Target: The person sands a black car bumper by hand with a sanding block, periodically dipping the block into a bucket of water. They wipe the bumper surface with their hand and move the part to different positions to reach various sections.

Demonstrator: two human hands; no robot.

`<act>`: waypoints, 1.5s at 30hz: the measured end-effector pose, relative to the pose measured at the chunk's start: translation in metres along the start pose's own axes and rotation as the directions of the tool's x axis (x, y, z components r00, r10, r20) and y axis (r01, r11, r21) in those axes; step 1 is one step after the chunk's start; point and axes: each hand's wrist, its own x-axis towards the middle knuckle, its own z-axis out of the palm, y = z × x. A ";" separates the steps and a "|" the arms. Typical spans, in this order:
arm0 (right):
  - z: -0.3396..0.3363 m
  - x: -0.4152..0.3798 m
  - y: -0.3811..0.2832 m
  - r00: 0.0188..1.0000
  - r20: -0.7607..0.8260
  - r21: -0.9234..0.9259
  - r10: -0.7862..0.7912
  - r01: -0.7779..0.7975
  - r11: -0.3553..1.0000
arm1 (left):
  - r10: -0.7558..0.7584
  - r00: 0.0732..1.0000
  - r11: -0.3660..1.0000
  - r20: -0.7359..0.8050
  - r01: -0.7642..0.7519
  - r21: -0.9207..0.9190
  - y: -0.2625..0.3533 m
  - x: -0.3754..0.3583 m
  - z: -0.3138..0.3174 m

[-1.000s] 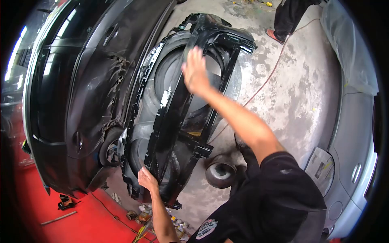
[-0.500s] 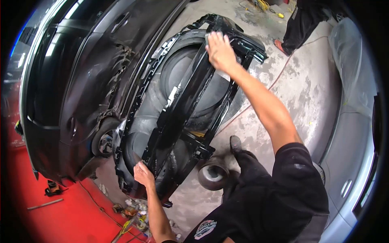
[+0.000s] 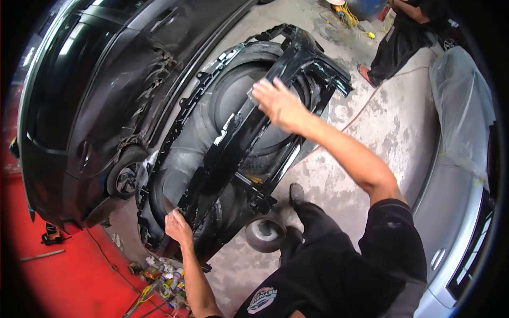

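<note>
A long black car part [image 3: 207, 185], shaped like a bumper, lies slantwise before me over large round dark forms, with slots and tabs along its edges. Near its lower left end, my left hand [image 3: 178, 227] is closed with the fingertips on the part's edge; what lies under them is partly hidden. My right hand [image 3: 281, 106] lies over the long upper bar, fingers stretched, pressing a small grey pad [image 3: 251, 95] that mostly hides beneath them.
A dark car [image 3: 79, 106] with a crumpled side stands at left. A silver car [image 3: 450, 228] partly under plastic sheeting [image 3: 461, 106] is at right. A round grey object [image 3: 265, 235] sits near my foot. Litter [image 3: 164, 281] lies at lower left. Another person [image 3: 397, 47] stands at upper right.
My right hand has slid down along the bar toward me with the grey pad. My left hand stays at the lower end; the whole view has shifted slightly.
</note>
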 end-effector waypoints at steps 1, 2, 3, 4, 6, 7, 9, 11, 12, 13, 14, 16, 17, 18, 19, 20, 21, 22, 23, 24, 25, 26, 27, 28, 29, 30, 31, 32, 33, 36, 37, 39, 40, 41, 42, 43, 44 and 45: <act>-0.004 0.007 0.022 1.000 0.008 -0.013 0.023 -0.023 1.000 | 0.006 1.000 1.000 -0.008 -0.006 -0.008 -0.001 0.003 -0.002; -0.014 0.020 0.056 0.993 0.024 -0.101 0.117 -0.114 0.988 | 0.004 1.000 1.000 -0.018 -0.004 -0.007 0.001 0.008 0.002; -0.033 0.037 0.090 0.932 0.207 -0.169 0.298 -0.266 0.949 | 0.008 1.000 1.000 -0.008 -0.008 0.001 0.002 0.003 -0.004; -0.005 0.032 0.139 0.942 -0.054 -0.140 0.331 -0.336 0.932 | 0.012 1.000 1.000 -0.011 -0.012 0.000 0.002 0.003 -0.004; -0.008 0.031 0.127 0.968 -0.008 -0.169 0.251 -0.248 0.954 | 0.022 1.000 0.999 -0.008 -0.022 0.023 -0.006 0.003 0.002; -0.021 0.034 0.093 0.970 0.082 -0.110 0.230 -0.220 0.969 | 0.034 0.999 0.998 -0.010 -0.034 0.044 -0.007 0.003 0.004; -0.014 0.012 0.006 0.993 0.094 -0.012 0.076 -0.075 0.997 | 0.022 1.000 0.999 -0.011 -0.022 0.040 -0.006 0.004 0.004; -0.016 0.007 0.010 0.979 0.205 0.043 0.005 -0.014 0.999 | 0.026 1.000 0.998 0.010 -0.026 0.049 -0.004 0.003 -0.003; -0.012 0.009 0.030 0.981 0.193 -0.001 0.005 -0.005 1.000 | 0.024 1.000 0.999 -0.004 -0.024 0.022 -0.001 0.006 -0.003; -0.024 0.021 0.053 0.969 0.245 -0.156 0.034 0.004 0.988 | 0.019 1.000 1.000 -0.011 -0.019 -0.008 0.000 0.006 -0.004; -0.015 0.022 0.073 0.976 0.202 -0.195 0.084 -0.044 0.980 | 0.021 1.000 1.000 0.002 -0.021 -0.003 0.001 0.005 -0.004; -0.021 0.033 0.051 0.967 0.221 -0.185 0.124 -0.083 0.979 | 0.021 1.000 1.000 -0.017 -0.021 -0.015 -0.002 0.006 0.000; -0.026 0.026 0.014 0.978 0.211 -0.175 -0.003 0.040 0.984 | 0.038 0.999 0.999 -0.025 -0.038 -0.030 -0.003 0.004 0.000; -0.016 0.014 -0.025 0.986 0.160 -0.074 -0.039 0.052 0.996 | 0.035 0.999 0.999 -0.014 -0.035 -0.010 -0.004 0.005 0.000; -0.005 0.003 -0.050 0.992 0.107 0.028 -0.067 0.065 0.998 | 0.033 0.999 0.999 -0.014 -0.033 -0.009 -0.005 0.005 0.001; -0.007 0.000 -0.051 0.988 0.134 0.060 -0.078 0.071 0.996 | 0.026 1.000 1.000 -0.007 -0.026 -0.001 -0.007 0.003 0.000; -0.016 0.005 -0.039 0.988 0.132 0.062 -0.076 0.068 0.996 | 0.023 1.000 1.000 -0.005 -0.023 0.006 -0.007 0.005 0.001; -0.029 0.017 -0.015 0.975 0.211 -0.037 -0.071 0.081 0.996 | 0.029 1.000 1.000 -0.004 -0.029 0.010 -0.008 0.006 0.001; -0.032 0.021 0.011 0.953 0.296 -0.131 -0.055 0.098 0.987 | 0.031 1.000 0.999 0.003 -0.031 0.009 -0.008 0.004 -0.001; -0.020 0.028 0.043 0.979 0.192 -0.154 0.070 -0.040 0.987 | 0.027 1.000 1.000 -0.002 -0.027 0.004 -0.007 0.004 0.000; -0.023 0.034 0.045 0.986 0.165 -0.229 0.015 0.024 0.973 | 0.019 1.000 1.000 -0.012 -0.019 0.008 -0.006 0.005 0.000; -0.018 0.030 0.030 0.980 0.196 -0.167 -0.030 0.063 0.984 | 0.015 1.000 1.000 -0.019 -0.015 0.009 -0.005 0.005 -0.002; -0.026 0.023 -0.003 0.971 0.228 -0.109 -0.070 0.097 0.989 | 0.015 1.000 1.000 -0.022 -0.015 0.003 -0.003 0.005 -0.001; -0.021 0.012 -0.033 0.967 0.203 -0.015 -0.153 0.159 0.987 | 0.015 1.000 1.000 -0.024 -0.015 0.001 -0.002 0.006 0.002; -0.016 0.008 -0.052 0.965 0.198 0.125 -0.175 0.152 0.980 | 0.022 0.999 1.000 -0.025 -0.022 0.000 -0.005 0.006 0.005; -0.023 0.010 -0.044 0.951 0.235 0.138 -0.204 0.175 0.975 | 0.031 0.999 0.999 -0.017 -0.031 0.006 -0.008 0.004 0.002; -0.031 0.015 -0.026 0.935 0.268 0.147 -0.232 0.198 0.969 | 0.037 0.999 0.999 -0.013 -0.037 0.013 -0.007 0.005 0.000; -0.029 0.018 -0.008 0.926 0.282 0.015 -0.250 0.256 0.967 | 0.042 0.999 0.999 -0.016 -0.042 0.007 -0.003 0.008 0.001; -0.053 0.035 -0.001 0.902 0.412 -0.085 -0.126 0.176 0.981 | 0.044 0.999 0.999 -0.006 -0.044 0.002 -0.002 0.005 -0.002; -0.037 0.032 -0.006 0.929 0.342 0.065 -0.141 0.126 0.990 | 0.020 1.000 0.999 -0.004 -0.020 0.048 0.002 0.005 -0.006; -0.041 0.018 -0.039 0.930 0.324 0.188 -0.174 0.117 0.975 | 0.027 1.000 0.999 0.002 -0.027 0.038 0.000 0.003 -0.004; -0.022 -0.002 -0.053 0.975 0.145 0.207 -0.166 0.134 0.969 | 0.041 0.999 0.999 0.003 -0.041 0.005 -0.006 0.004 0.001; -0.019 0.000 -0.041 0.980 0.141 0.195 -0.143 0.114 0.974 | 0.052 0.999 0.999 -0.004 -0.052 0.006 -0.005 0.005 0.000; -0.013 0.005 -0.023 0.983 0.136 0.186 -0.122 0.095 0.978 | 0.067 0.998 0.998 -0.012 -0.067 -0.001 -0.003 0.008 0.002; -0.013 0.012 0.007 0.996 0.093 0.075 0.017 -0.024 0.997 | 0.051 0.999 0.999 0.003 -0.051 0.005 -0.002 0.005 -0.002; -0.006 0.023 0.053 0.992 0.079 0.050 0.102 -0.106 0.993 | 0.033 0.999 0.999 0.008 -0.033 0.009 0.000 0.004 -0.005; 0.012 0.026 0.087 0.979 -0.079 -0.080 0.189 -0.196 0.977 | 0.022 1.000 1.000 0.002 -0.022 -0.004 0.001 0.004 -0.004; 0.012 0.031 0.098 0.969 -0.115 -0.035 0.221 -0.226 0.974 | 0.029 1.000 1.000 0.001 -0.029 -0.002 -0.001 0.004 -0.005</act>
